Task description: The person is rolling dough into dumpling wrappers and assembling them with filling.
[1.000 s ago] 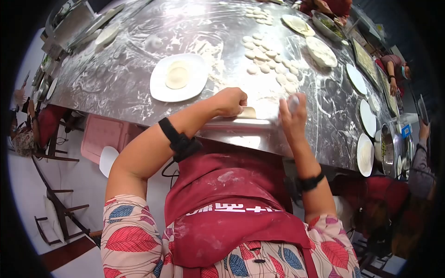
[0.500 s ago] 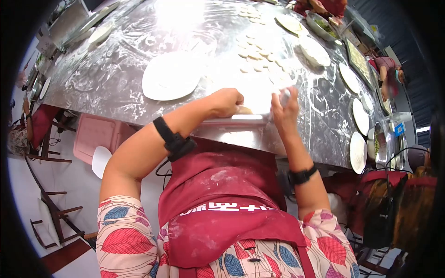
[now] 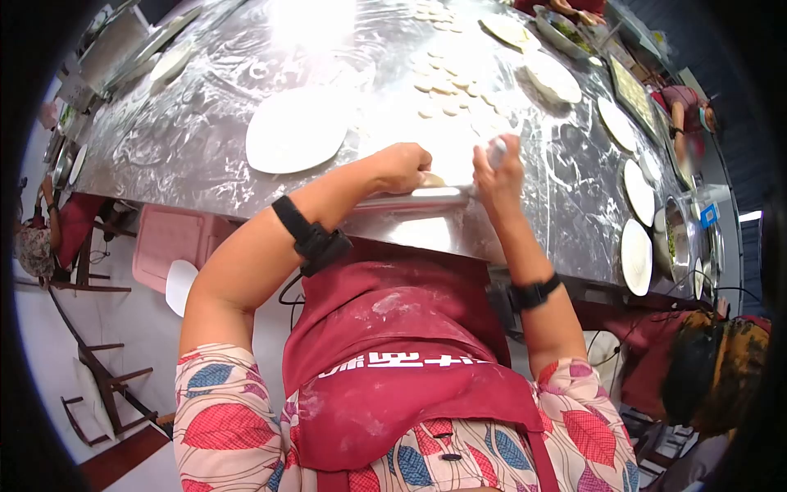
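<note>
2 hands work at the table (image 3: 205, 148) edge: left hand (image 3: 402, 168) pinches a dough piece (image 3: 432, 179), right hand (image 3: 496, 176) is wrapped around a rolling pin (image 3: 496, 152). White plate (image 3: 297, 131) at 10 o'clock; dough rounds (image 3: 447, 86) at 12.

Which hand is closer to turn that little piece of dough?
Left, probably. The left hand already rests on the dough piece at the table edge, while the right hand grips the rolling pin.
</note>
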